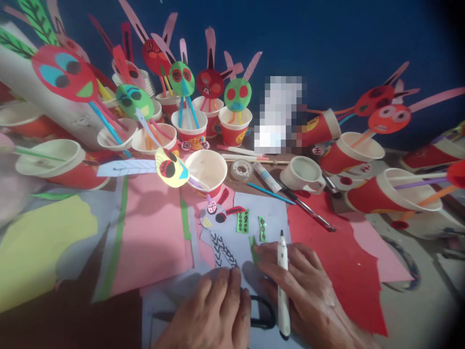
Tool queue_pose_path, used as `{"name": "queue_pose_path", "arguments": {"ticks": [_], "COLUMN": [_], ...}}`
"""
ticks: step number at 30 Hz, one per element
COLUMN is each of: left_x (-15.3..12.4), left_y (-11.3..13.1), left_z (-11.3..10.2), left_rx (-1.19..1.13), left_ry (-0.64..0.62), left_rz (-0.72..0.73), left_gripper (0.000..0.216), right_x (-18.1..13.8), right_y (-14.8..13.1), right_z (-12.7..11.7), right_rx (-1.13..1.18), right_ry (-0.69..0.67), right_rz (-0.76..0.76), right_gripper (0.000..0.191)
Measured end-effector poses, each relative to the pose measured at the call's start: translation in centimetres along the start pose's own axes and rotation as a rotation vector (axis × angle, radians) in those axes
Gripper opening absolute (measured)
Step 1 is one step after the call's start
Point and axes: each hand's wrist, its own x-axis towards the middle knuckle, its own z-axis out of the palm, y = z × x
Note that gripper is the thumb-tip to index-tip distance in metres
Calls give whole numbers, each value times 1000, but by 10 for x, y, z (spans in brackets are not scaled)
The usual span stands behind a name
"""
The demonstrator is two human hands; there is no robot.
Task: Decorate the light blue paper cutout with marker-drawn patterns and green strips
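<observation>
Lower centre: right hand (pixel 301 286) loosely closed on marker (pixel 283 286), fingertip pinning green strip (pixel 254 249); left hand (pixel 214 310), flat and empty, presses paper (pixel 232 242); strip likely light, flimsy, best held by edges.

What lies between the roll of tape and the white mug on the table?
In the head view, a small white glue tube lies between the roll of tape and the white mug.

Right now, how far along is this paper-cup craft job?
Done: many red cups already carry paper faces on straws. In hand: the right hand holds a white marker and touches a green strip; the left hand presses the lavender paper. Left: loose green pieces lie unattached, and one cup has no face.
</observation>
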Motion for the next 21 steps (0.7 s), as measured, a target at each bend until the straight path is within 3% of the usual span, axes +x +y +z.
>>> {"name": "queue_pose_path", "arguments": {"ticks": [10,21], "left_x": [9,17], "left_y": [-3,-10], "left_z": [-6,-8], "left_rx": [-27,-89], "left_ry": [17,43], "left_rz": [25,-79], "left_gripper": [22,25], "right_x": [1,-1], "right_y": [-1,2], "right_z": [-3,-3], "right_rx": [10,75], "right_ry": [-4,-19], "right_rz": [-15,-143], "right_gripper": [25,25]}}
